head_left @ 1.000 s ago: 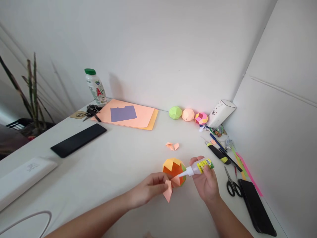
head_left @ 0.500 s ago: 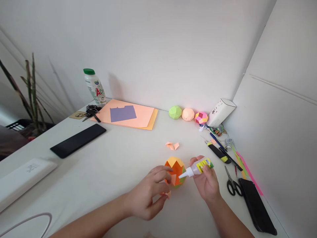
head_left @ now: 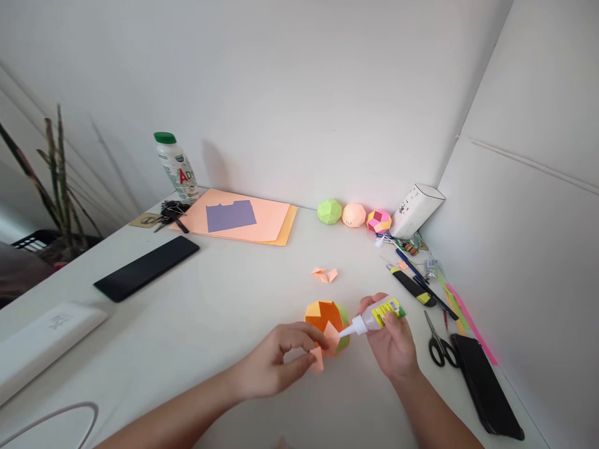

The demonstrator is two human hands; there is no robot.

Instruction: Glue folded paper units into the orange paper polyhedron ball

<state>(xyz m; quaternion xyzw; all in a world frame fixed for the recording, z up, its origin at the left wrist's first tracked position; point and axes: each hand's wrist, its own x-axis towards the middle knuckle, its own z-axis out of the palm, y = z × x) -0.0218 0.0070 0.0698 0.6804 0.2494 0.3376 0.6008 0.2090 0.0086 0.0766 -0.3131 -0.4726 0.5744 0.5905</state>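
An open paper ball (head_left: 319, 310) in orange, yellow, green and peach rests on the table in front of me, its hollow inside showing. My left hand (head_left: 285, 358) pinches a small folded peach paper piece (head_left: 317, 360) between thumb and fingers. Its fingertips reach the ball's near-left side; whether they also grip the ball I cannot tell. My right hand (head_left: 392, 343) is closed round a glue bottle (head_left: 374, 315) with a yellow label, tilted so its white nozzle points left, against or just in front of the ball's right side. Beyond lie several small folded peach pieces (head_left: 324, 275).
Three finished paper balls (head_left: 354, 215) line the wall. On the right are a utility knife (head_left: 412, 285), scissors (head_left: 440, 347) and a black case (head_left: 486, 386). Peach sheets (head_left: 271, 218), a bottle (head_left: 176, 168), a black slab (head_left: 147, 268) and a white device (head_left: 51, 337) are on the left.
The paper ball has turned, bringing a peach piece to its front beside the nozzle. My left hand has shifted, and the small piece it pinches now shows more fully. My right hand stays nearly still.
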